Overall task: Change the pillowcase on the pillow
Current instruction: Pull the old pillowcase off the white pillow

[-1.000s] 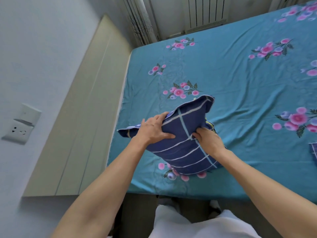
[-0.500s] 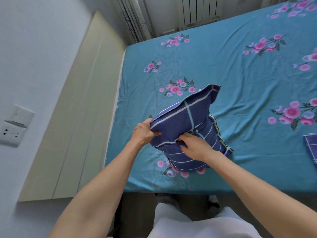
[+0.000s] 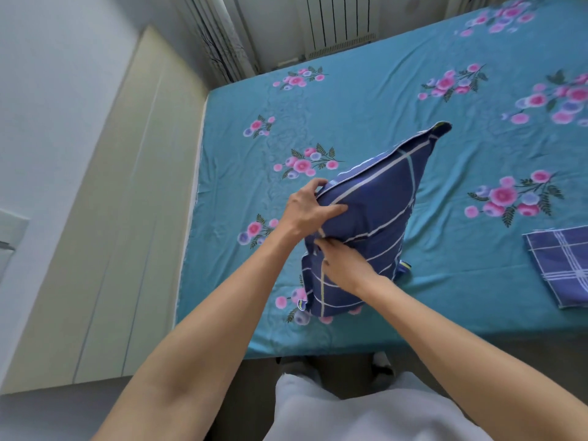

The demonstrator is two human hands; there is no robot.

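A pillow in a navy pillowcase with white check lines (image 3: 378, 211) stands tilted on its lower end near the front edge of the bed, its top corner pointing up and to the right. My left hand (image 3: 310, 210) grips the pillowcase at its upper left edge, thumb on the front face. My right hand (image 3: 342, 262) pinches the fabric lower down on the left side, fingertips hidden in a fold. A second, folded navy checked pillowcase (image 3: 563, 265) lies flat at the right edge of the view.
The bed (image 3: 366, 100) has a teal sheet with pink flowers. A cream headboard panel (image 3: 127, 218) runs along the left, against a white wall. A radiator (image 3: 337, 23) and curtain (image 3: 219, 36) stand beyond the far side. I stand at the bed's front edge.
The pillow has been turned more upright and shifted right. My left hand moved from the left corner to the upper left edge. My right hand slid down and left along the side.
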